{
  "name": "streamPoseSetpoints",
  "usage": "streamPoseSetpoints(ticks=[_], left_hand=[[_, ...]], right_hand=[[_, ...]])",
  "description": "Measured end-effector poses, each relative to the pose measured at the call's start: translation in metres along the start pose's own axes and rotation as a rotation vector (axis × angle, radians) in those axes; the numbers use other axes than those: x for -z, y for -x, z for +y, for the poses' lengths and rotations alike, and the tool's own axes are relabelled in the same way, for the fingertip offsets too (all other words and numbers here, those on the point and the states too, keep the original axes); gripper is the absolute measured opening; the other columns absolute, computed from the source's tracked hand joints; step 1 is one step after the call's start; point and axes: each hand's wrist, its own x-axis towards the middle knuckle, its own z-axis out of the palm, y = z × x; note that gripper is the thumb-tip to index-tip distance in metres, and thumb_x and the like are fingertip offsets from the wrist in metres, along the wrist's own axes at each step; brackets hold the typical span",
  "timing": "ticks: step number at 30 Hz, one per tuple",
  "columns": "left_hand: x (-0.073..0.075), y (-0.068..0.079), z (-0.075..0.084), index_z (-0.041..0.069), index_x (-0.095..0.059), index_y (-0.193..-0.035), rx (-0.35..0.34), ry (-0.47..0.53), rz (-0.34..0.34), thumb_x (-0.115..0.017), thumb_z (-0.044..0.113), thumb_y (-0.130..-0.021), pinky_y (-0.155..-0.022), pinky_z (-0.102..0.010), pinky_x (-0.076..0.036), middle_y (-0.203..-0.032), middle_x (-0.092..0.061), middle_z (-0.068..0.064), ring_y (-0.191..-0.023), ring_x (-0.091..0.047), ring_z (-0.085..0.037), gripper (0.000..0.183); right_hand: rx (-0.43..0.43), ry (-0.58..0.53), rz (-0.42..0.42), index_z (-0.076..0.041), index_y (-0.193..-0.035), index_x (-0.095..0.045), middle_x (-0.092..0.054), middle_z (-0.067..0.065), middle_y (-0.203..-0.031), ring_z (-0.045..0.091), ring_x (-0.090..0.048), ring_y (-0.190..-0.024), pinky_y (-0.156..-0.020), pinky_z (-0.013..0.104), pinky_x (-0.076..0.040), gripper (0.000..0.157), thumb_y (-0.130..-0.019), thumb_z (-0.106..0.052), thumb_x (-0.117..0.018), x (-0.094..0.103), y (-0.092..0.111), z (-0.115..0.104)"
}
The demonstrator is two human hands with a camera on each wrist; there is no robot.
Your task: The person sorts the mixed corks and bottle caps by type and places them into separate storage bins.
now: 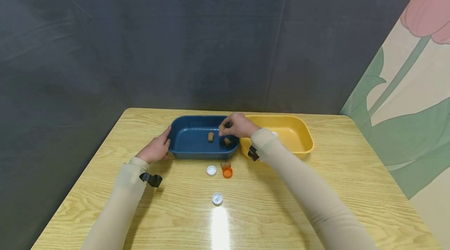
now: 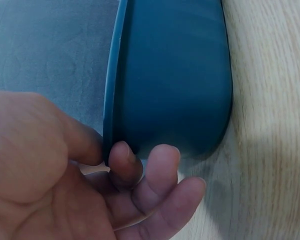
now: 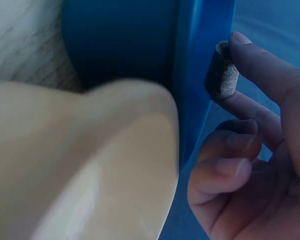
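Note:
At the left end of the blue bin (image 1: 190, 140), my left hand (image 1: 156, 149) grips the rim, thumb and fingertips around its edge in the left wrist view. Over the bin's right end, my right hand (image 1: 240, 125) pinches a cork (image 3: 224, 72) between thumb and forefinger. Below it, a cork (image 1: 210, 137) stands or lies near the middle of the bin, and another cork (image 1: 227, 141) is farther right, in shadow. The right hand's other fingers curl loosely in the right wrist view.
Right of the blue bin is a yellow bin (image 1: 295, 134), partly behind the right forearm, with a white cap (image 1: 274, 134) inside. In front lie a white cap (image 1: 211, 170), an orange cap (image 1: 227, 172) against a cork (image 1: 225, 164), and a nearer silvery-white cap (image 1: 217, 199).

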Motion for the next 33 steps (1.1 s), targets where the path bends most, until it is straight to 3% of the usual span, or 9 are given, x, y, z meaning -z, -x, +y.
streamPoseSetpoints(ticks=[12, 21, 29, 33], left_hand=[[0.000, 0.002, 0.002, 0.001, 0.002, -0.160, -0.002, 0.009, -0.006, -0.027, 0.010, -0.109, -0.063, -0.033, -0.043, -0.062, -0.050, -0.008, -0.058, -0.057, -0.028, 0.059], [0.001, 0.001, 0.001, 0.000, 0.002, -0.160, -0.002, 0.011, -0.004, -0.027, 0.009, -0.109, -0.062, -0.033, -0.043, -0.064, -0.052, -0.010, -0.059, -0.057, -0.027, 0.059], [0.000, -0.002, -0.001, -0.001, 0.002, -0.159, -0.004, -0.002, -0.003, -0.027, 0.010, -0.108, -0.063, -0.033, -0.046, -0.070, -0.054, -0.011, -0.059, -0.058, -0.023, 0.060], [0.001, -0.001, 0.000, -0.002, 0.002, -0.159, -0.007, -0.008, -0.004, -0.028, 0.009, -0.108, -0.064, -0.033, -0.046, -0.069, -0.054, -0.010, -0.059, -0.058, -0.023, 0.060]], right_hand=[[-0.013, 0.082, -0.023, -0.006, -0.103, -0.079, -0.073, 0.008, -0.110, 0.019, -0.061, -0.090, -0.080, 0.031, -0.051, 0.026, -0.088, -0.028, -0.079, -0.005, -0.004, -0.010], [-0.021, 0.095, -0.034, -0.010, -0.086, -0.077, -0.071, 0.002, -0.087, 0.015, -0.056, -0.071, -0.065, 0.027, -0.044, 0.019, -0.088, -0.029, -0.079, -0.010, -0.007, -0.011], [-0.040, 0.113, -0.059, -0.011, -0.085, -0.078, -0.072, 0.000, -0.086, 0.013, -0.054, -0.066, -0.063, 0.027, -0.043, 0.015, -0.090, -0.025, -0.077, -0.010, -0.007, -0.011], [-0.050, 0.110, -0.083, -0.008, -0.085, -0.078, -0.074, -0.002, -0.085, 0.016, -0.061, -0.070, -0.064, 0.028, -0.046, 0.017, -0.093, -0.022, -0.074, -0.009, -0.005, -0.012]])
